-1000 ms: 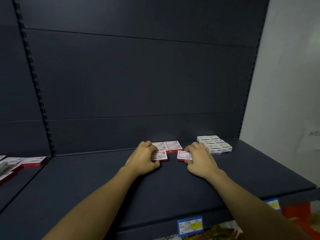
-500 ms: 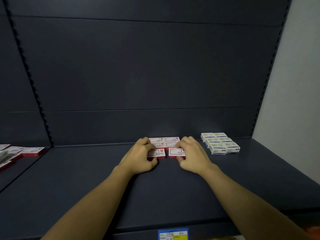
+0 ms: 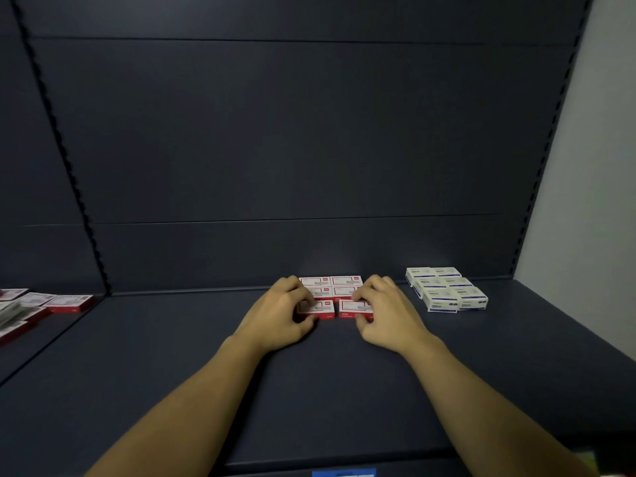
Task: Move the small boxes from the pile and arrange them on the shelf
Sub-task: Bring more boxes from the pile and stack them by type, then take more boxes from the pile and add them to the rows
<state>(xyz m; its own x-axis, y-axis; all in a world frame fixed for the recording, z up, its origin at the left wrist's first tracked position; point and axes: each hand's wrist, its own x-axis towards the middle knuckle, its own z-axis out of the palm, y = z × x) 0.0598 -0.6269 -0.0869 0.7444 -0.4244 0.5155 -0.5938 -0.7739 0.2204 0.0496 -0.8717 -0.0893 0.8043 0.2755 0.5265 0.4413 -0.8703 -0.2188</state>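
Note:
Several small red-and-white boxes [image 3: 346, 281] lie flat in two columns near the back of the dark shelf [image 3: 344, 390]. My left hand [image 3: 279, 313] grips the front left box [image 3: 320, 309], thumb at its near edge and fingers curled over its top. The front right box [image 3: 352, 309] is held the same way by my right hand [image 3: 389, 313]. The two front boxes sit side by side, close behind the rows further back.
A block of several white-and-blue boxes [image 3: 445, 289] stands at the right rear, near the white wall [image 3: 592, 166]. A loose pile of red-and-white boxes [image 3: 41, 306] lies on the neighbouring shelf at far left. A blue price tag [image 3: 344, 472] hangs on the front edge.
Both hands have slid their boxes together and back toward the rows; the right box, earlier apart to the right, now sits beside the left one. The camera has tilted slightly.

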